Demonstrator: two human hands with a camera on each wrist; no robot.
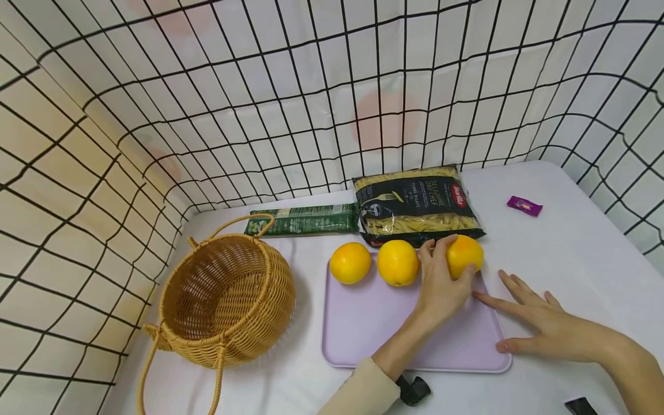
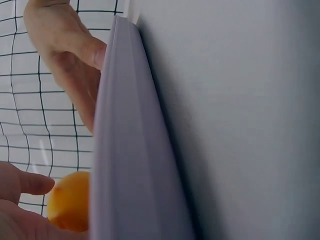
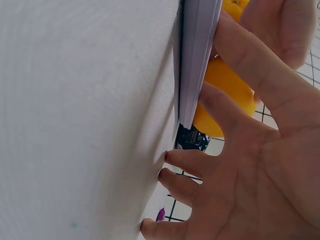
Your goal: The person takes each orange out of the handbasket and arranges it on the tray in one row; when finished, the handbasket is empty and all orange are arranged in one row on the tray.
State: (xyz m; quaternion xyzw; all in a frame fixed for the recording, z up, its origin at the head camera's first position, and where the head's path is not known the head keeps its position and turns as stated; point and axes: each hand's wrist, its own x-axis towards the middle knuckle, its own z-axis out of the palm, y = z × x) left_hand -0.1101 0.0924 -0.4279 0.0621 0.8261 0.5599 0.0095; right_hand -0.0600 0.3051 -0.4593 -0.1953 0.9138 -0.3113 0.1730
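Three oranges sit in a row along the far edge of a lilac tray: a left orange, a middle orange and a right orange. My left hand reaches over the tray and holds the right orange, fingers at its left side and thumb at its near side. Spread wide, my right hand is at the tray's right edge, thumb and index finger touching the rim. In the right wrist view, the other fingertips of the right hand meet the white tabletop.
A wicker basket with raised handles stands left of the tray. Behind lie a green packet and a bag of penne pasta. A small purple packet lies at the back right. Black wire mesh encloses the table's back and sides.
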